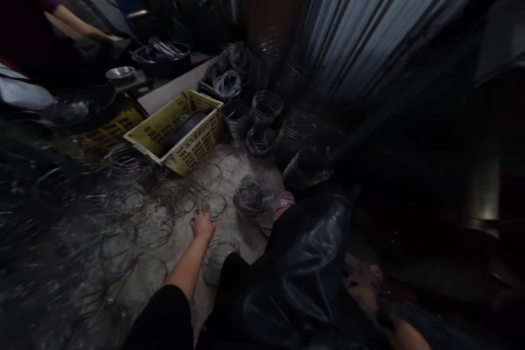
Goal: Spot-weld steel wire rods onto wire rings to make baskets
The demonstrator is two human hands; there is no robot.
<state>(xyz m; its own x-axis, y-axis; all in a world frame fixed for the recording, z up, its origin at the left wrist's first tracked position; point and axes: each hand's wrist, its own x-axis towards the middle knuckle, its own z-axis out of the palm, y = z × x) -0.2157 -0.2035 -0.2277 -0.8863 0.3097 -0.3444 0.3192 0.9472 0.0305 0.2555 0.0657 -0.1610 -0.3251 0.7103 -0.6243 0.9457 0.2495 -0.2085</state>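
Note:
My left hand (pixel 203 222) reaches down over the floor, palm down, with its fingers apart. Its fingertips are at the edge of a thin wire ring (pixel 214 205); whether they touch it I cannot tell. To the right of this hand stands a bundle of coiled wire rings (pixel 251 196). More loose wire rings (pixel 153 227) are strewn across the floor on the left. My right hand (pixel 364 299) is low on the right beside my knee, in deep shadow, its fingers not readable. A shiny black apron (pixel 303 262) covers my lap.
A yellow plastic crate (pixel 192 145) holds a dark rounded object (pixel 186 128). Stacked wire coils (pixel 266 106) stand along the corrugated wall (pixel 361 16). At upper left, another person's arm (pixel 82 24) extends near a basin of metal pieces (pixel 159 53).

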